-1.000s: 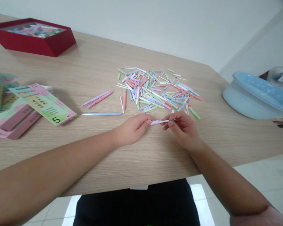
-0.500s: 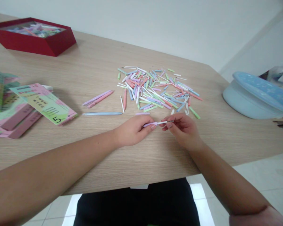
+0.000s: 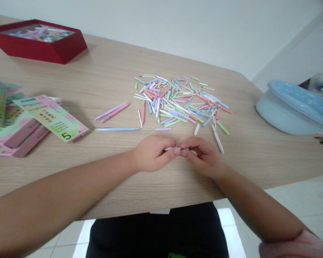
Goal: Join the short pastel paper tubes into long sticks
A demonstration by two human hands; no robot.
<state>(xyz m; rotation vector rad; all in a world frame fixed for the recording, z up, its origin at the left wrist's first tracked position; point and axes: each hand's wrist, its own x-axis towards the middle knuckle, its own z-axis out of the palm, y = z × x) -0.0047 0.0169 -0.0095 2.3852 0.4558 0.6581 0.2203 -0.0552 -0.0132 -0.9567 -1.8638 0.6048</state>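
My left hand (image 3: pixel 156 153) is closed round a purple pen barrel (image 3: pixel 168 148), most of it hidden by the fingers. Thumb and fingers of my right hand (image 3: pixel 203 154) pinch a thin pen refill (image 3: pixel 184 148), whose dark tip end shows between the two hands. The refill's white part is mostly inside the barrel. Just beyond the hands lies a loose heap of pastel pen parts (image 3: pixel 174 98). A purple piece (image 3: pixel 163 129), a white cap (image 3: pixel 196 129) and a white pen barrel (image 3: pixel 218 139) lie nearest to my fingers.
Left of the heap are a blue pen (image 3: pixel 117 129) and a purple and a pink pen (image 3: pixel 115 112). Printed cardboard boxes (image 3: pixel 54 118) are stacked at the left. A red box (image 3: pixel 43 50) of pens stands behind them. A light blue round container (image 3: pixel 293 107) sits at the right.
My right hand has moved in against my left, sliding the refill's white length into the purple barrel. Both hands have come slightly nearer to me, uncovering the white barrel at the right.
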